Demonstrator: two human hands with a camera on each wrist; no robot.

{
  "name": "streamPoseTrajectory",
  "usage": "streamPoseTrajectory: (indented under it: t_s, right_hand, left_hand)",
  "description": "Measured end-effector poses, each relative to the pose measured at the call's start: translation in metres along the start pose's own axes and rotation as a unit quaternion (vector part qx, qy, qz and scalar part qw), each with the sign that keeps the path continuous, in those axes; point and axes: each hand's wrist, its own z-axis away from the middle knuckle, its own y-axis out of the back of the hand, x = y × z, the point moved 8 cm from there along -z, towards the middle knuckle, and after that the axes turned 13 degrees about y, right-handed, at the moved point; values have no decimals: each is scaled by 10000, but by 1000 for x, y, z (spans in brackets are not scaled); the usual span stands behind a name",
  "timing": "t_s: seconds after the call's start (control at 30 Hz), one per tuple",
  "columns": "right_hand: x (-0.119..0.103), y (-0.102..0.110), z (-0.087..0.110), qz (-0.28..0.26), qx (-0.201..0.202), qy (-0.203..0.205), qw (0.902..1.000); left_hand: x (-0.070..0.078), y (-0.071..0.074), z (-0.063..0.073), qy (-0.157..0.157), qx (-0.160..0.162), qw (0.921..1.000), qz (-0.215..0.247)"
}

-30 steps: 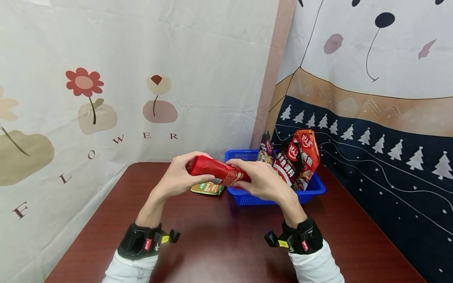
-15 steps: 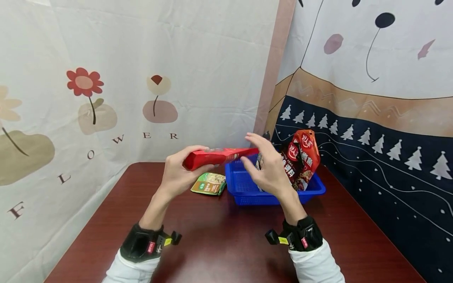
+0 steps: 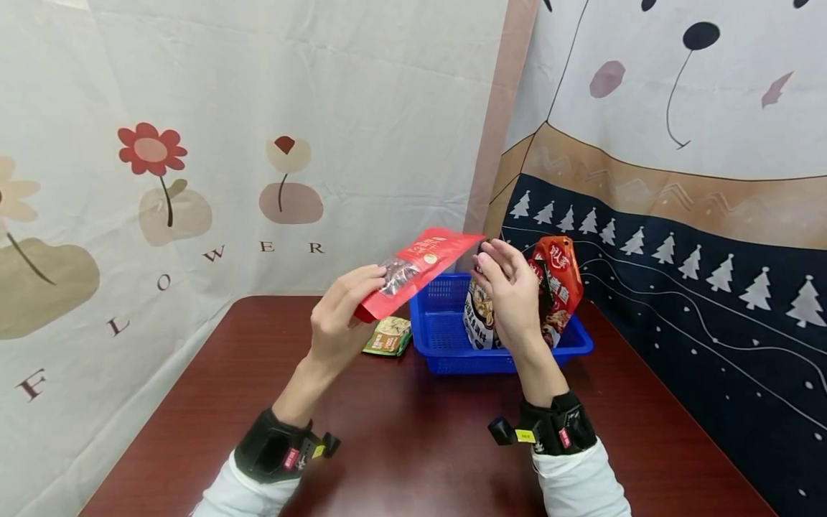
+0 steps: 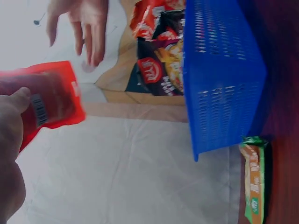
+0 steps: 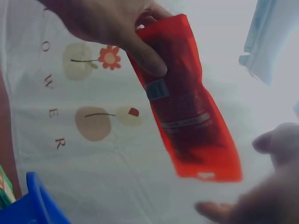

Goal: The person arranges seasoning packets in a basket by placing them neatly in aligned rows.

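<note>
A flat red pouch [image 3: 426, 262] with a clear window is held up in the air by my left hand [image 3: 339, 316], which pinches it near its lower end. In the right wrist view the thumb presses on the back of the pouch [image 5: 184, 102], beside a barcode label, and the hang-hole end points away from that hand. My right hand [image 3: 513, 294] is raised close to the pouch's far end with its fingers loosely bent. Nothing is in its grasp, and the left wrist view shows a gap between the right hand [image 4: 86, 23] and the pouch [image 4: 53, 95].
Behind my right hand stands a blue basket [image 3: 446, 353] holding several seasoning packets, among them an orange-red one [image 3: 562, 269] and a dark one [image 3: 479, 316]. Left of the basket a green packet [image 3: 390, 336] lies on the brown table [image 3: 400, 438]. Printed curtains [image 3: 388, 129] hang behind.
Both hands gripped the pouch at first; the right hand has since let go and moved up and right. My left hand has tilted the pouch upward, turning its windowed face into view.
</note>
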Motion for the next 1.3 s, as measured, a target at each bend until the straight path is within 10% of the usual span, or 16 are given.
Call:
streamPoseTrajectory:
  t_s: [0.47,1.3]
  right_hand:
    - [12,-3,1,-1749,-140,-1348,9752]
    - [26,18,0,-1006,829,-1561,9791]
  left_hand:
    - [47,-16,18,-2411,225,9694,-398]
    - [40,-26,29,-2413,-60,9699,-334]
